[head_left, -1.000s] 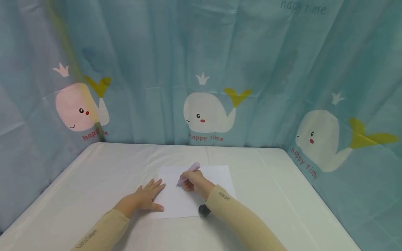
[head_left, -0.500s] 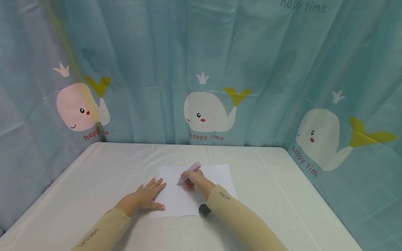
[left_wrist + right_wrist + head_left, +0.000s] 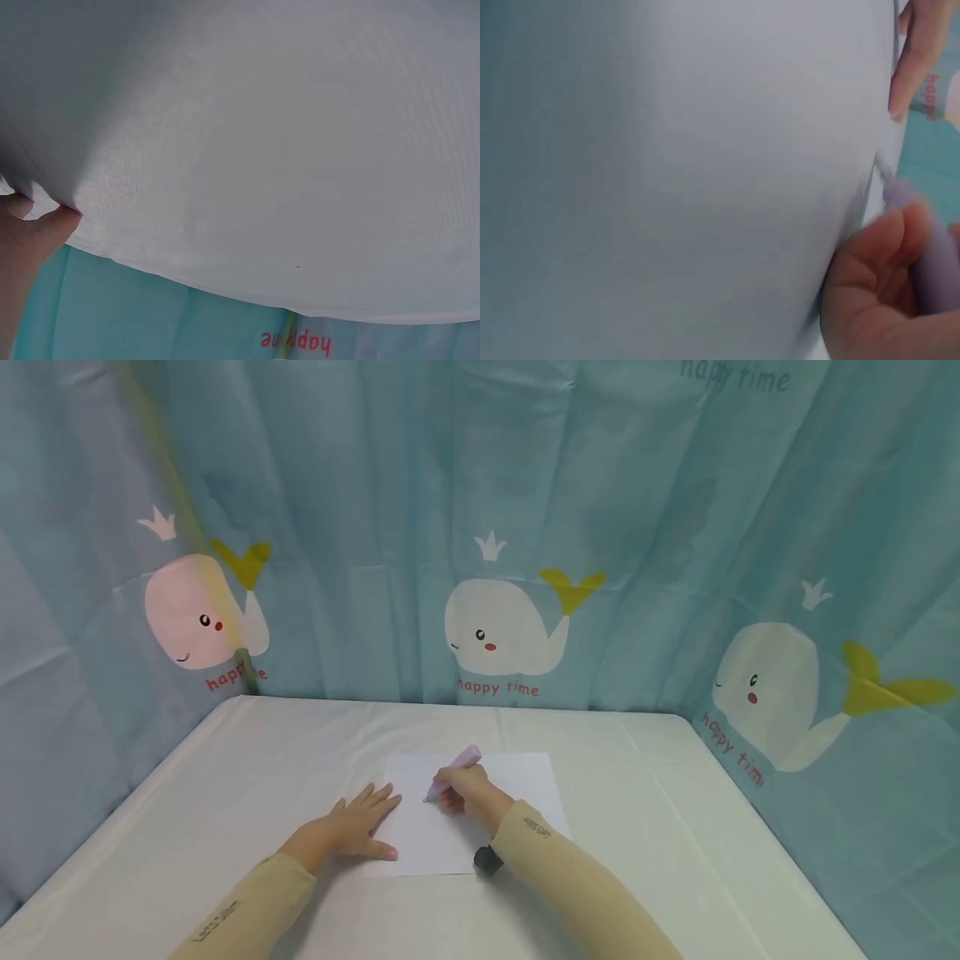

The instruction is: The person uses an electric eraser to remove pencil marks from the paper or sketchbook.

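A white sheet of paper lies on the white-covered table. My right hand pinches a light purple marker, its tip pointing down at the paper left of the hand. The right wrist view shows the purple marker between thumb and fingers of the right hand. Spread flat over the paper's left edge, my left hand rests with straight fingers. In the left wrist view only part of the left hand shows. No clear marks on the paper can be made out.
A small black round object sits at the paper's near edge, partly hidden by the right sleeve. The white table is bordered by a blue curtain printed with whales.
The whole head view shifts slightly. Both hands keep nearly the same pose, and the marker tip stays at about the same spot over the paper.
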The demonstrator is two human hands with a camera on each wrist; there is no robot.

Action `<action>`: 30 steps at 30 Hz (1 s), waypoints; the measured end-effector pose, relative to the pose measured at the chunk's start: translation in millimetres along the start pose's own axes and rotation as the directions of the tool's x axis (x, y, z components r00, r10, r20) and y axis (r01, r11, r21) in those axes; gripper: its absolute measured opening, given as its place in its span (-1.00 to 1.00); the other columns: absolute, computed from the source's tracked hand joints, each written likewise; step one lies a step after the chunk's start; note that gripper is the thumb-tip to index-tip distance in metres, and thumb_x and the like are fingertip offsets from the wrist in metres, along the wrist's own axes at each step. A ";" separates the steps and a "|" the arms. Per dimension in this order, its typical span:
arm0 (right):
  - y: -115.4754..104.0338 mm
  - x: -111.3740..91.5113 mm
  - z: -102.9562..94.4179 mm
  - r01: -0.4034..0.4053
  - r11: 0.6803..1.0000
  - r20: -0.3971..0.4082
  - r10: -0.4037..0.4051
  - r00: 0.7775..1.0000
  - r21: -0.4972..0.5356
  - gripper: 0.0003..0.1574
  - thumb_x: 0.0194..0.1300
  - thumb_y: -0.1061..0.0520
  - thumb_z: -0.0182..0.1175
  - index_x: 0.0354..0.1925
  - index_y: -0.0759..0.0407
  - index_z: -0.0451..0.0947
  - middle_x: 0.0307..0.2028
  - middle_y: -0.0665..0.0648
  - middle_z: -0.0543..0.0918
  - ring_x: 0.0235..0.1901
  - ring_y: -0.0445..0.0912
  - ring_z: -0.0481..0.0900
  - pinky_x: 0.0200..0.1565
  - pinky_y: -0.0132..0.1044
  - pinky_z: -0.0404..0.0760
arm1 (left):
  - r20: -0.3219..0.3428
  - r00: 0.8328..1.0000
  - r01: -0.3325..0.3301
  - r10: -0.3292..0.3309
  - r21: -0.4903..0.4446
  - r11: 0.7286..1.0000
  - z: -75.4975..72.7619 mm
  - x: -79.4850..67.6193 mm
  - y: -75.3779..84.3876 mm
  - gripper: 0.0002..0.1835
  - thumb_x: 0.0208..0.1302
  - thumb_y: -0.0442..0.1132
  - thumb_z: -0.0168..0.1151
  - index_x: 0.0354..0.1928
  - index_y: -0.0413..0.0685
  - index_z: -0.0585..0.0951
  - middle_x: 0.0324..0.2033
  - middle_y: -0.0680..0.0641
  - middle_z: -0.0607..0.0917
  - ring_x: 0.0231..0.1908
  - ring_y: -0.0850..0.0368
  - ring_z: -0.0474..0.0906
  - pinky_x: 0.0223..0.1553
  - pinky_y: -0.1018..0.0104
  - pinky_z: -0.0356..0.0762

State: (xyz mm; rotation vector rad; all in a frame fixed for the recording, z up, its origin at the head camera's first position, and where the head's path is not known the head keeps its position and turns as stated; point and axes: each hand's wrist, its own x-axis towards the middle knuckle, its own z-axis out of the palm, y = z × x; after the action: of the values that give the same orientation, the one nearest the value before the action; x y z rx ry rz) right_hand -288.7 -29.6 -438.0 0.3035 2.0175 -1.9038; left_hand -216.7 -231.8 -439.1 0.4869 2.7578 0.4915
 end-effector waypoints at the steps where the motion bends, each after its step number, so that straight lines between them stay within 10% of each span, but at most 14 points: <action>1: -0.2 -0.4 -0.2 0.001 1.000 -0.001 -0.001 1.000 -0.002 -0.80 0.13 0.25 0.26 -0.27 0.32 0.49 -0.65 0.11 0.53 -0.72 -0.17 0.43 -0.63 -0.42 0.48 | 0.000 1.000 0.001 -0.001 0.002 1.000 0.2 0.2 -0.3 0.04 0.03 0.21 0.40 0.42 -0.22 0.22 0.45 -0.33 0.08 0.42 -0.41 -0.16 0.22 -0.50 -0.17; 30: 1.3 2.1 -2.4 -0.011 1.000 0.010 0.011 1.000 -0.012 -0.80 0.13 0.24 0.26 -0.28 0.33 0.49 -0.64 0.11 0.53 -0.71 -0.17 0.46 -0.62 -0.42 0.50 | 0.019 1.000 -0.004 0.004 -0.003 1.000 -6.1 -5.1 8.9 0.01 0.07 0.15 0.41 0.43 -0.24 0.21 0.44 -0.36 0.06 0.42 -0.42 -0.17 0.22 -0.51 -0.16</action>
State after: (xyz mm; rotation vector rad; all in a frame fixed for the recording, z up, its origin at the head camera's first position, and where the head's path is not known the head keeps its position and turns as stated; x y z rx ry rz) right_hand -290.4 -27.2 -439.9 0.3013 2.0157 -1.8822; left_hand -211.8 -227.5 -429.1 0.4935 2.7385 0.4890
